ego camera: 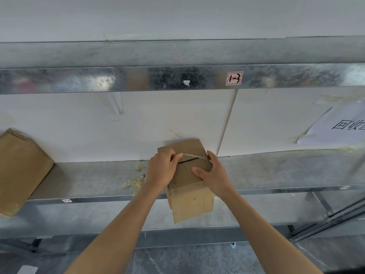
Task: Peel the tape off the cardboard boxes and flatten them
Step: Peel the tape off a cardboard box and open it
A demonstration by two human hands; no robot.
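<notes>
The cardboard box (189, 194) sits at the front edge of the shelf (276, 173), overhanging it toward me, my left hand (161, 171) on its left side, my right hand (213, 175) on its right. A strip of tape (192, 155) spans the box top between them. Tape scraps (134, 182) lie just left of the box; a second box (19, 171) rests far left; a paper sheet (339, 125) hangs behind, far right

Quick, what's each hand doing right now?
Left hand: pinches the clear tape.
Right hand: grips the small cardboard box.
</notes>
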